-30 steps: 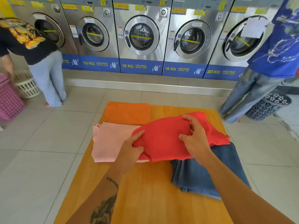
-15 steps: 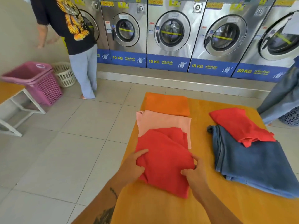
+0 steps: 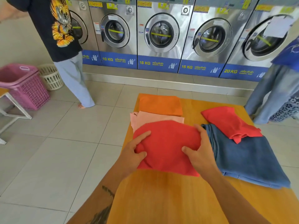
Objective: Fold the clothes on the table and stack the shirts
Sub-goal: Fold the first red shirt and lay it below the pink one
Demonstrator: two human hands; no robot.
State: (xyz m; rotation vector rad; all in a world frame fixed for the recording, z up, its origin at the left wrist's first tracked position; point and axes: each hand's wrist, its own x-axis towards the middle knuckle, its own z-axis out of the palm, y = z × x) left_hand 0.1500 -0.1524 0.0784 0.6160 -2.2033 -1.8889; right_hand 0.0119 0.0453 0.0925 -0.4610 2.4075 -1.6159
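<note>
A folded red shirt (image 3: 168, 146) lies on the orange table (image 3: 161, 199), held from both sides. The left hand (image 3: 132, 152) grips its left edge, thumb on top of the cloth and forefinger stretched flat across it. The right hand (image 3: 199, 151) clasps the right edge, thumb pressed on top and fingers curled round the far corner. The shirt's far edge overlaps a folded pink shirt (image 3: 155, 118), which in turn overlaps a folded orange shirt (image 3: 160, 105) at the table's far end (three in a row, stepped like tiles). Just beside the right hand lie blue jeans (image 3: 249, 160), touching the red shirt's right side, with a second red garment (image 3: 229, 123) draped loosely over their far part. Beyond the table stands a row of washing machines (image 3: 161, 34). A pink laundry basket (image 3: 24, 84) and a white basket (image 3: 51, 76) sit on the floor at left, near a standing person (image 3: 64, 46).
</note>
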